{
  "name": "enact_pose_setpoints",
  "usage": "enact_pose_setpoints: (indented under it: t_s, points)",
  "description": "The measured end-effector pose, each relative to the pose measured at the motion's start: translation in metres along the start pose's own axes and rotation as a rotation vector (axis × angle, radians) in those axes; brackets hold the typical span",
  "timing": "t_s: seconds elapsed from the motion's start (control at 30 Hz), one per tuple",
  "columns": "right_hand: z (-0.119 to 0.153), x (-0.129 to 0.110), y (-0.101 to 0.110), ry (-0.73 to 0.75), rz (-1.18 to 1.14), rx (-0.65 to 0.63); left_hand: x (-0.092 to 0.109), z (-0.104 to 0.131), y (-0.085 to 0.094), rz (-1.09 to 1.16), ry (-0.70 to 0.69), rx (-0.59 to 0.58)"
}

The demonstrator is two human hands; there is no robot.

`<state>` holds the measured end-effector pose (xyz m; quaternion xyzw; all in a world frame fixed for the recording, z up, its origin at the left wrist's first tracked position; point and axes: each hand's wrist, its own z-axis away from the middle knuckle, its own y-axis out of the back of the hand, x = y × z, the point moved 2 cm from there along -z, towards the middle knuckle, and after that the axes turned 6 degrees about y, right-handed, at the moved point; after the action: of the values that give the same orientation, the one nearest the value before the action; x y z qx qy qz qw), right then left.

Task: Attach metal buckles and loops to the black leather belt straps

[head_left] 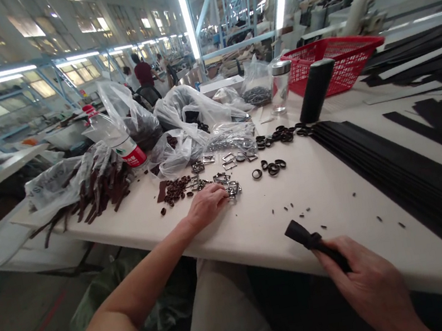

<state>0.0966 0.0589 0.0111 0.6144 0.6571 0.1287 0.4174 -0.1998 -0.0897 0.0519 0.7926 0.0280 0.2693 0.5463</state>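
Note:
My left hand (207,206) reaches to the small pile of silver belt buckles (233,188), its fingers bent and closed on a buckle at the near edge; the fingertips are partly hidden. My right hand (363,271) is closed around a black leather strap (298,233), held above the table's front edge. The strap's free end points up and left, with a dark loop around it close to my fingers. Small brown loops (175,190) lie heaped left of the buckles. Black loops (274,168) lie beyond, to the right of the buckles.
Long black straps (398,186) lie stacked along the right side. Tiny dark pieces (324,226) are scattered on the white table (254,239). Behind stand a red basket (337,50), a glass jar (280,88), a dark cylinder (316,92), plastic bags (182,110) and a red-labelled bottle (127,147).

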Motion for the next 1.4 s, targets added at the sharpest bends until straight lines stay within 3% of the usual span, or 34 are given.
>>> enact_pose_setpoints:
  t_s: [0.13, 0.23, 0.4, 0.67, 0.8, 0.97, 1.17, 1.27, 1.4]
  points:
    - [0.000, -0.001, 0.001, 0.008, -0.004, 0.005, 0.001, -0.007, 0.003, 0.336, 0.229, 0.096]
    - [-0.001, -0.002, 0.002, -0.005, -0.007, 0.005, 0.004, -0.018, 0.001, 0.637, 0.399, 0.097]
    - [-0.002, -0.002, 0.003, -0.066, -0.061, -0.013, 0.021, -0.023, -0.008, 0.910, 0.507, 0.016]
    - [-0.006, -0.007, 0.013, -0.118, -0.152, 0.032, 0.061, -0.003, -0.020, 1.212, 0.577, -0.106]
    - [-0.011, -0.013, 0.023, -0.105, -0.140, 0.090, 0.084, 0.005, -0.022, 1.114, 0.496, -0.111]
    - [-0.014, -0.007, 0.029, -0.183, -0.124, 0.120, 0.110, 0.014, -0.015, 0.978, 0.258, -0.037]
    - [-0.012, -0.005, 0.034, -0.206, -0.133, 0.141, 0.124, 0.025, -0.015, 0.887, 0.048, -0.020]
    - [-0.010, -0.006, 0.038, -0.224, -0.130, 0.151, 0.126, 0.030, -0.018, 0.796, 0.003, 0.086]
    - [-0.007, -0.008, 0.046, -0.227, -0.132, 0.184, 0.131, 0.035, -0.015, 0.591, -0.134, 0.359]
